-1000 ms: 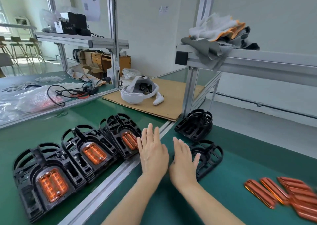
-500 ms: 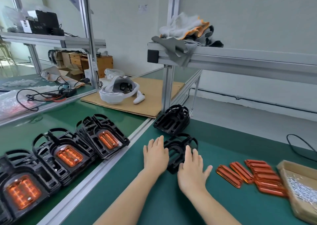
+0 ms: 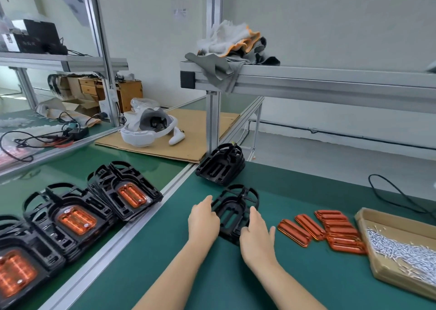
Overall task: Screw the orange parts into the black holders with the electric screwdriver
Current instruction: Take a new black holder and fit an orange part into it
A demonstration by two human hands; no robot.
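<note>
Two hands, left hand (image 3: 204,220) and right hand (image 3: 257,235), curled on either side edge of the empty black holder (image 3: 232,215) flat on the green desk (image 3: 212,281), probably light, stiff plastic, openwork, best gripped by its outer frame

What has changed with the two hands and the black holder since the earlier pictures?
Both hands moved onto the loose black holder: the left hand now grips its left edge, the right hand its near right edge. The stack of black holders and the orange parts stayed put.
</note>
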